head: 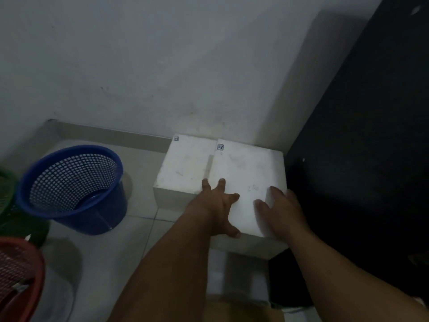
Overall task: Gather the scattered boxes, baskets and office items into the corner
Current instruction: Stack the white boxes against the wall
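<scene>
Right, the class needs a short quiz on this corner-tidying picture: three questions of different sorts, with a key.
1. True or false: the left hand and the right hand both rest on the nearer white box.
2. Which basket stands closest to the boxes? A red, B blue, C green.
3. How many white boxes sit against the wall?
Key: 1 true. 2 B, the blue basket. 3 two: the nearer one and the farther white box.
</scene>
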A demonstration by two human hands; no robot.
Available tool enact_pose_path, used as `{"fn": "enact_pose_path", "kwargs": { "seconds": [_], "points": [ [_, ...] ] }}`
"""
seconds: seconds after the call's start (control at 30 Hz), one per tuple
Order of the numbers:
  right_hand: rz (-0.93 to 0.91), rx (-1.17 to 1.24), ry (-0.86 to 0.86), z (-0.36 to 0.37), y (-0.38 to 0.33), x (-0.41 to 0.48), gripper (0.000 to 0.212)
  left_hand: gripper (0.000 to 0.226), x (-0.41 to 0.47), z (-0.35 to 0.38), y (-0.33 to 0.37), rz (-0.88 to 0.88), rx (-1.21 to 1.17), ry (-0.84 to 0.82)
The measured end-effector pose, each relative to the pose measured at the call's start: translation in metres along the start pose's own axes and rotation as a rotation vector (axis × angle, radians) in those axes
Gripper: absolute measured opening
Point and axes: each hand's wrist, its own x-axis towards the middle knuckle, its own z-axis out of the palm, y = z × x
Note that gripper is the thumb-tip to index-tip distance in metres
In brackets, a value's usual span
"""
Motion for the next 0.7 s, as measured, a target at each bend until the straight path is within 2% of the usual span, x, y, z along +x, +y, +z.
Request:
{"fn": "enact_pose_path", "kwargs": {
  "seconds": [0.1,0.2,0.3,0.4,0.53,0.7],
  "points": [
    [-0.229,-0.324,-0.014,0.002,-0.005,-0.016,0.058,0.073,0.007,-0.004,0.008,0.089,0.124,0.069],
    [-0.322,-0.361,-0.107,0.014,-0.006,-0.019,0.055,0.059,0.018,-0.005,0.015,0.143,0.179,0.083],
    [-0.267,-0.348,-0.223,0.013,-0.005,-0.006,0.063,0.059,0.034,-0.005,0.017,0.159,0.239,0.089],
    [-0.242,-0.438,-0.327,0.001,-0.004,0.016,0.080,0.059,0.053,-0.009,0.019,0.144,0.254,0.087],
    [-0.224,-0.552,-0.334,-0.009,-0.005,0.048,0.105,0.067,0.073,-0.024,0.023,0.115,0.255,0.073],
    [-0.216,-0.601,-0.361,-0.011,-0.012,0.084,0.108,0.068,0.104,-0.026,0.014,0.070,0.182,0.080]
  ]
}}
